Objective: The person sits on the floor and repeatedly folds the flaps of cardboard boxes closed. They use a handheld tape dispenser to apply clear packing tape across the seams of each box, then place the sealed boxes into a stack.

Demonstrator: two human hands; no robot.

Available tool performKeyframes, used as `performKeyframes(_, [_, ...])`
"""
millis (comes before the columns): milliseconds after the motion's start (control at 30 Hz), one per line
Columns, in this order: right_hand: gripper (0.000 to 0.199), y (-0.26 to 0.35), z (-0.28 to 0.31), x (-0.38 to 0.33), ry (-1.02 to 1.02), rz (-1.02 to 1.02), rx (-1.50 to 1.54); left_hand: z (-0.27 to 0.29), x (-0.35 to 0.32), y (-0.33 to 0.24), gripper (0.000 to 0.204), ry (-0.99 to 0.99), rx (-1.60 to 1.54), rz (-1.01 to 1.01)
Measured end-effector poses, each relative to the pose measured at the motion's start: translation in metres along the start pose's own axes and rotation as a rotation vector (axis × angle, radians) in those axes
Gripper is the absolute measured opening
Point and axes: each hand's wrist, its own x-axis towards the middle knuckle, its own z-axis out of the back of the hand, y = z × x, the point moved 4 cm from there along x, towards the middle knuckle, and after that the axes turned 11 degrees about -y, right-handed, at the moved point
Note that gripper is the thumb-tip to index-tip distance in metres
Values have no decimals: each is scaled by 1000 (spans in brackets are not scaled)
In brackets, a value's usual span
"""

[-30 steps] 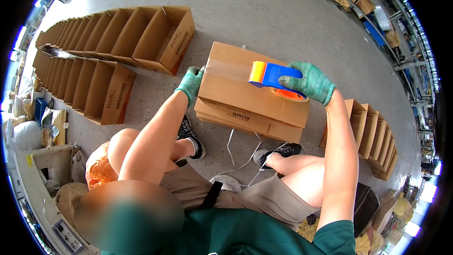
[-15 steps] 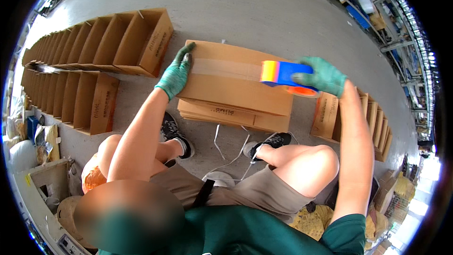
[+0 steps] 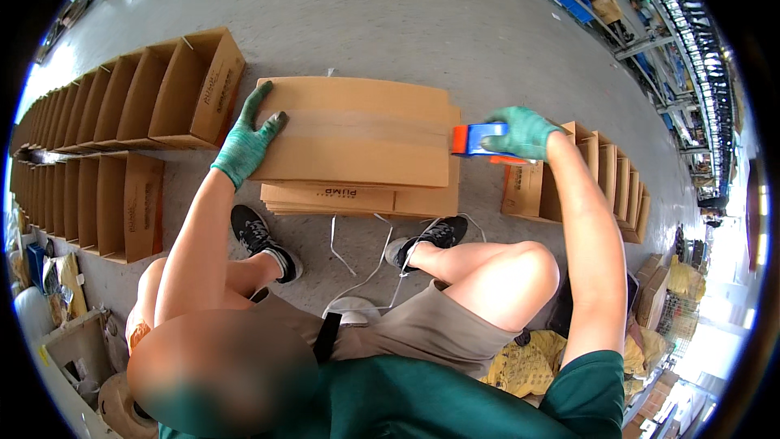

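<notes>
Listing by size: grey concrete floor [image 3: 390, 8], bare in the upper part of the head view; two rows of open-topped brown cartons [image 3: 122, 106] to the person's left, standing side by side, every one seen to hold nothing; a shorter row of like cartons [image 3: 605, 175] to the right, insides mostly hidden
Cardboard box [image 3: 357, 138], closed, resting on a stack of flattened cartons [image 3: 357, 199] before the knees; long axis left to right; a strip of clear tape [image 3: 366, 126] runs along that axis over the top seam
Left hand [image 3: 244, 142], green glove, fingers spread flat and pressing the box's left end, grasping nothing
Right hand [image 3: 524, 132], green glove, fingers curled tight about the handle of a blue and orange tape dispenser [image 3: 479, 140]; dispenser sits at the box's right edge, at the tape's end, so the right hand is the nearer to it
White strapping [image 3: 366, 260], loose on the floor between the shoes
</notes>
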Motion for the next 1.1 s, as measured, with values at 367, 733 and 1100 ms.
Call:
performKeyframes(367, [42,23,-132,40,-324,-179,262,2,-2,12,73,-5,-128,74])
performKeyframes(733, [39,-24,-196,57,-816,-527,400,-2,2,11,75,-33,-8,-30])
performKeyframes(1100, [41,263,-86,87,-1068,370,184,-2,6,13,73,-14,29,-117])
